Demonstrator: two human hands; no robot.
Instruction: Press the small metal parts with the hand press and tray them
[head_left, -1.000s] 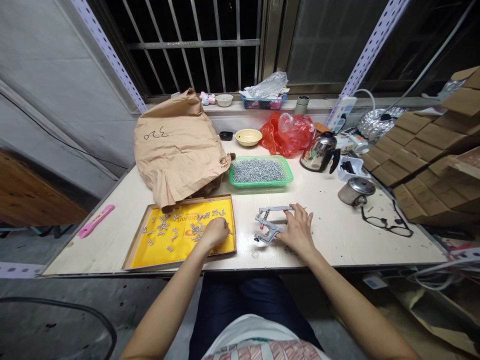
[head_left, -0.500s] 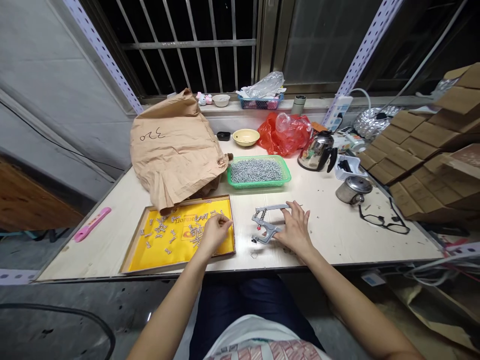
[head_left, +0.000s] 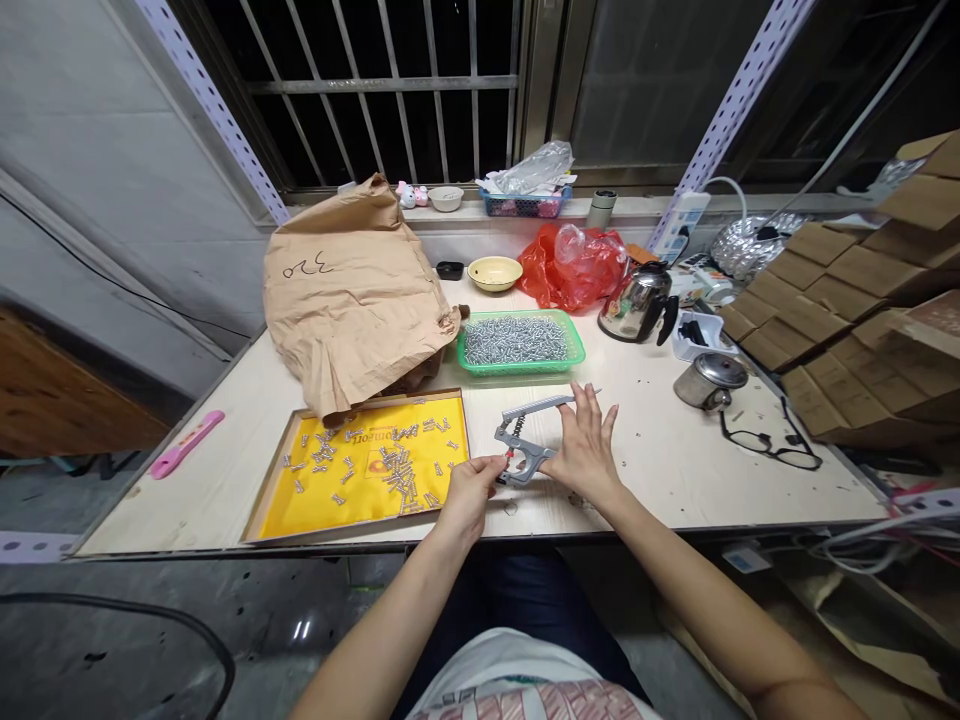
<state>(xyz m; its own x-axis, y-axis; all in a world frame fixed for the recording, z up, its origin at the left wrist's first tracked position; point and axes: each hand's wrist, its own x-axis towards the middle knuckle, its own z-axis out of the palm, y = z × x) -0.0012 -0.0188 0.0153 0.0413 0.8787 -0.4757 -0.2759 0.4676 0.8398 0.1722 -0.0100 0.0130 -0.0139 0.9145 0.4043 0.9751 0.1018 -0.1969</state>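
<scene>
My right hand (head_left: 589, 450) grips grey metal spring-loaded pliers (head_left: 531, 458) by the handles, thumb below and fingers along the upper lever. A coil spring and a red tip show at the jaw end. There, my left hand (head_left: 470, 495) has thumb and forefinger pinched together beside the red tip. Whatever lies between those fingertips is too small to make out. To the left, a shallow cardboard tray (head_left: 277, 508) with a yellow bottom carries many small silvery metal pieces (head_left: 401, 475), some heaped near its right side.
A green plastic basket (head_left: 521, 369) full of small silvery pieces stands behind the pliers. A large brown paper bag (head_left: 352, 300) leans over the tray's back edge. At right are a kettle (head_left: 636, 302), a metal cup (head_left: 705, 382) and glasses (head_left: 772, 448). A pink tool (head_left: 187, 443) lies far left.
My left hand has moved right, from over the tray to the jaw of the pliers. The pliers have shifted slightly left, and their upper lever is tilted more steeply.
</scene>
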